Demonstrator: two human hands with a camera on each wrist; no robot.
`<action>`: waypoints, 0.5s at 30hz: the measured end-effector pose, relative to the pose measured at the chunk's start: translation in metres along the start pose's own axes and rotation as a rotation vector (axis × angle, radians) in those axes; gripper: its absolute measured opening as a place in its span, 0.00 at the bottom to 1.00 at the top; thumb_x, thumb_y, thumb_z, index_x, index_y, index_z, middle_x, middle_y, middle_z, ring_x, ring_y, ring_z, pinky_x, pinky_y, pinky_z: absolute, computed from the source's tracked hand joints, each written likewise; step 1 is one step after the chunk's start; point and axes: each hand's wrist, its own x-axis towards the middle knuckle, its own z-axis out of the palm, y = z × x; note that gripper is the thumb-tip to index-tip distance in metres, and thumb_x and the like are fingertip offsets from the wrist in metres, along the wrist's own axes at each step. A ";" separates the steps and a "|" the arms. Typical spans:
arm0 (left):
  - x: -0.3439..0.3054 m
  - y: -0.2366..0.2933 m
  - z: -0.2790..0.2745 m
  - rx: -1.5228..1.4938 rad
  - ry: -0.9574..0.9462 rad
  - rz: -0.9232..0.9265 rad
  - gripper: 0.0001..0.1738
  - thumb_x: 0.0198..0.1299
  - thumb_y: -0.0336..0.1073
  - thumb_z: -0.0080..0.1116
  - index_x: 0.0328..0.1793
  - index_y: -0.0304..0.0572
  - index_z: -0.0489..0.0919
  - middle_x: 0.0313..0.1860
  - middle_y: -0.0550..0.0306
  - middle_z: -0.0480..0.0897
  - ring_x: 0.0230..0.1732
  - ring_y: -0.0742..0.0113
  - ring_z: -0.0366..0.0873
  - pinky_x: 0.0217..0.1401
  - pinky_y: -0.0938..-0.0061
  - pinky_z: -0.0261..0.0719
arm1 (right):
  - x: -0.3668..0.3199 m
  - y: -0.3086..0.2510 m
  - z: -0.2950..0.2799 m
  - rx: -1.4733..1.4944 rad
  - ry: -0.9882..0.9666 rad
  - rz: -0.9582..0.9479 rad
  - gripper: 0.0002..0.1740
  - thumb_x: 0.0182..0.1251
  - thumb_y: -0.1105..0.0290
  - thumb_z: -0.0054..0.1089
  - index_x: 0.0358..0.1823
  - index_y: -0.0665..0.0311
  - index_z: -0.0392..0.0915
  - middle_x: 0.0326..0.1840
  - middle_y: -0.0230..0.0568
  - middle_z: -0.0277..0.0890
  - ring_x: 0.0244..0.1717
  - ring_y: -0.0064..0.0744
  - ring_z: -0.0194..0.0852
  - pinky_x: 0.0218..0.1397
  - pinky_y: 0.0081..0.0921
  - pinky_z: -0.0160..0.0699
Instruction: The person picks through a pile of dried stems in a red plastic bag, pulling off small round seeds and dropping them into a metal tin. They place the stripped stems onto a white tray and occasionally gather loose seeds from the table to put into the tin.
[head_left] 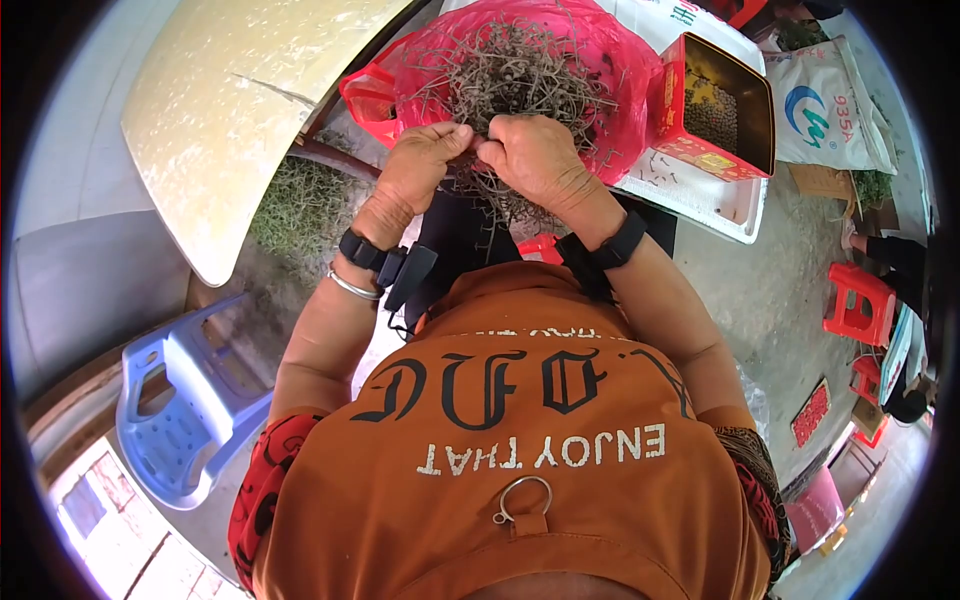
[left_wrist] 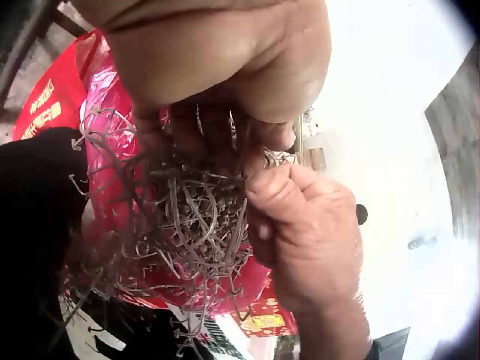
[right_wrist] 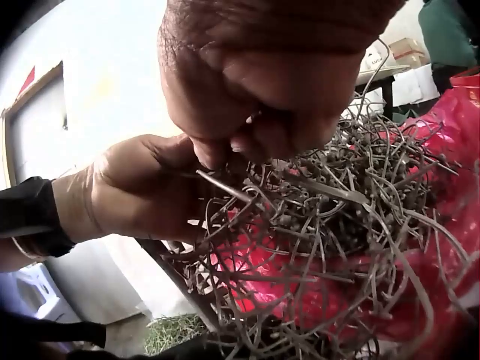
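Dried, wiry grey-brown stems [head_left: 515, 75] lie tangled in a heap in a pink plastic bag [head_left: 625, 60]. Both hands meet at the near side of this heap. My left hand [head_left: 418, 165] pinches a thin dried stem between thumb and fingers. Close against it, my right hand [head_left: 545, 165] holds the stems with curled fingers and thumb. In the right wrist view a stem [right_wrist: 225, 186] sticks out below the right fingertips. Loose stems hang below the hands in the left wrist view, and the left fingertips are partly hidden behind the palm.
Right of the bag, a red tin box [head_left: 715, 110] with small brown pieces inside stands on a white foam tray [head_left: 735, 215]. A pale tabletop [head_left: 230, 110] is at the left, a blue plastic chair [head_left: 180, 400] below it. Red stools [head_left: 860, 305] and a white sack [head_left: 830, 110] are at the right.
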 end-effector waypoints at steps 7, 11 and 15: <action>-0.004 -0.011 0.011 0.392 -0.063 0.287 0.10 0.56 0.38 0.59 0.36 0.38 0.77 0.32 0.58 0.79 0.34 0.73 0.73 0.41 0.77 0.72 | -0.006 0.015 0.009 0.336 0.046 0.062 0.11 0.53 0.65 0.53 0.22 0.67 0.74 0.19 0.48 0.73 0.23 0.48 0.73 0.28 0.37 0.71; 0.001 -0.009 0.011 0.863 -0.005 0.558 0.09 0.51 0.35 0.63 0.35 0.41 0.77 0.29 0.57 0.78 0.32 0.72 0.73 0.37 0.76 0.72 | -0.002 0.014 -0.002 0.391 -0.145 0.081 0.12 0.50 0.67 0.49 0.18 0.68 0.74 0.21 0.55 0.72 0.28 0.57 0.71 0.36 0.45 0.71; 0.014 -0.014 -0.002 1.000 0.006 0.602 0.09 0.48 0.32 0.64 0.36 0.41 0.77 0.29 0.56 0.78 0.30 0.70 0.73 0.34 0.75 0.71 | -0.001 0.004 -0.012 0.475 -0.203 0.057 0.11 0.48 0.67 0.50 0.17 0.68 0.74 0.16 0.50 0.71 0.22 0.49 0.72 0.30 0.40 0.70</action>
